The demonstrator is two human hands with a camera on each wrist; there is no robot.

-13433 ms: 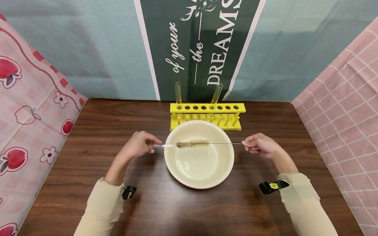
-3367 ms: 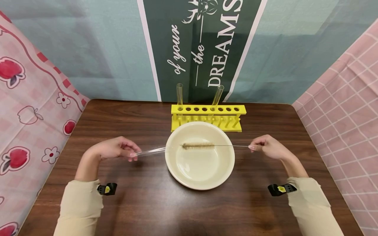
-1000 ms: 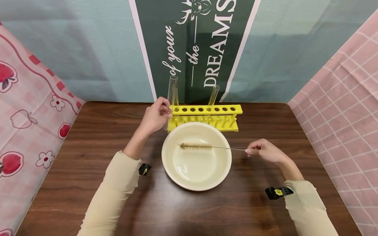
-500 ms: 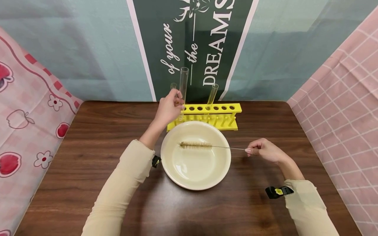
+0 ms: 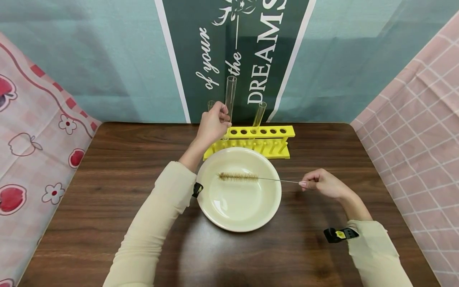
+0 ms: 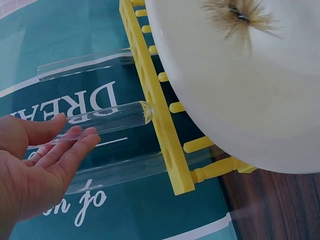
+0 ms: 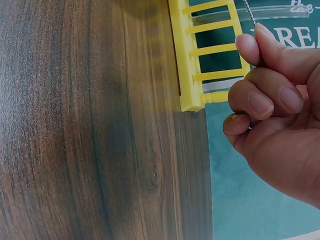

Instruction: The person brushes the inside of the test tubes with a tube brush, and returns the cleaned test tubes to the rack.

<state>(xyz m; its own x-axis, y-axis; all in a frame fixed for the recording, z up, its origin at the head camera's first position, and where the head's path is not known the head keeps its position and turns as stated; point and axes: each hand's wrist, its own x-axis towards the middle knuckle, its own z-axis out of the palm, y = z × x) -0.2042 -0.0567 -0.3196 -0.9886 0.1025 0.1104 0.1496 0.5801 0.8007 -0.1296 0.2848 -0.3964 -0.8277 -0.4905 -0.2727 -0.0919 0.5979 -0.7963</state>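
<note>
My left hand (image 5: 214,122) holds a clear glass test tube (image 5: 231,93) upright over the left part of the yellow test tube rack (image 5: 274,132). In the left wrist view the tube's rounded end (image 6: 145,112) is close to the rack's row of holes, with thumb and fingers around the glass. Thumb and forefinger of my right hand (image 5: 324,184) pinch the thin wire handle of a test tube brush (image 5: 238,176). Its tan bristles lie over the cream bowl (image 5: 238,223). The right wrist view shows the twisted wire (image 7: 249,12) at the fingertips.
Two other test tubes stand in the rack: a leaning one (image 5: 259,114) near the middle, and one (image 5: 211,105) at the left end, partly behind my left hand. The bowl sits right in front of the rack on the dark wooden table (image 5: 118,187). A printed cloth hangs behind.
Earlier the brush was at the tube's mouth over the bowl; then they came apart. My left hand carried the tube to the rack, turned it upright and shifted right. The right hand barely moved.
</note>
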